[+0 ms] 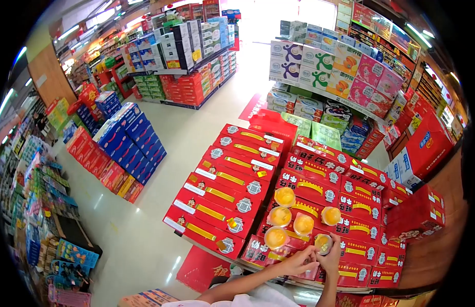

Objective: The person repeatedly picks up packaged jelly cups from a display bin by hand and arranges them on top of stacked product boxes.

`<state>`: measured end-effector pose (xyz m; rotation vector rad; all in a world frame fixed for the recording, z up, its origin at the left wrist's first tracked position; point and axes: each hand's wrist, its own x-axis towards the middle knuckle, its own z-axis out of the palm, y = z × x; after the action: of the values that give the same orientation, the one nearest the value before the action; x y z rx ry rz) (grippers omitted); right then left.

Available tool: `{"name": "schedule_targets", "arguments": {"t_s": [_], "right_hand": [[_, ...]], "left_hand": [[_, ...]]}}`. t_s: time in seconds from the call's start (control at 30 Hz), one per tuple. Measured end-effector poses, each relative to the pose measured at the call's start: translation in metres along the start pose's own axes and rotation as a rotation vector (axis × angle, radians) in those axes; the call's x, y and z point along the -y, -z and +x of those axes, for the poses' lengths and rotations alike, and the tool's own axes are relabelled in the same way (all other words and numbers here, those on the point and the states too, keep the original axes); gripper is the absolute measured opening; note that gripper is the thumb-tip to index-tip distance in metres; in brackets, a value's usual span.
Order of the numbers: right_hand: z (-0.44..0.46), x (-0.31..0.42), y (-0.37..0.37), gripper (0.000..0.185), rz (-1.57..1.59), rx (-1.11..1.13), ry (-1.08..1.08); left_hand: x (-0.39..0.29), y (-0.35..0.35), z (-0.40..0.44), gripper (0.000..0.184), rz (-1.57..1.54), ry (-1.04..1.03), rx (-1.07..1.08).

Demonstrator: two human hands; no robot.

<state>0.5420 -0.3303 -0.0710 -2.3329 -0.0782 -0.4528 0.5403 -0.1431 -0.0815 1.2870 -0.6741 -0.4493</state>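
Observation:
My right hand (330, 258) is wrapped around a clear plastic cup (323, 242) with pale yellow-green contents, held above the red cartons. Just left of it is my left hand (300, 262), its fingers partly bent and apart, reaching toward the cup's side. Whether they touch the cup I cannot tell. Several similar cups with orange-yellow contents stand on the cartons, among them a far-left cup (285, 196), a near-left cup (276, 237), a middle cup (303, 224) and a right cup (330, 216). Beneath them lie red milk cartons (358, 231) with yellow handles.
More red cartons (217, 192) lie in a row on the left. A red box (415, 214) stands upright at the right edge. Across the shop floor (191, 133) are blue and white packs (130, 138), a shelf of boxed goods (184, 51) and large printed boxes (324, 66).

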Motion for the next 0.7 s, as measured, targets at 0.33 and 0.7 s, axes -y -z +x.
{"name": "schedule_targets", "arguments": {"t_s": [0.33, 0.7], "right_hand": [[-0.009, 0.0, 0.004, 0.107, 0.103, -0.003, -0.016], [-0.013, -0.04, 0.0, 0.089, -0.069, -0.41, 0.133]], "left_hand": [[-0.025, 0.0, -0.044, 0.035, 0.306, -0.06, -0.397], [-0.047, 0.003, -0.114, 0.032, 0.292, -0.032, -0.66]]}}
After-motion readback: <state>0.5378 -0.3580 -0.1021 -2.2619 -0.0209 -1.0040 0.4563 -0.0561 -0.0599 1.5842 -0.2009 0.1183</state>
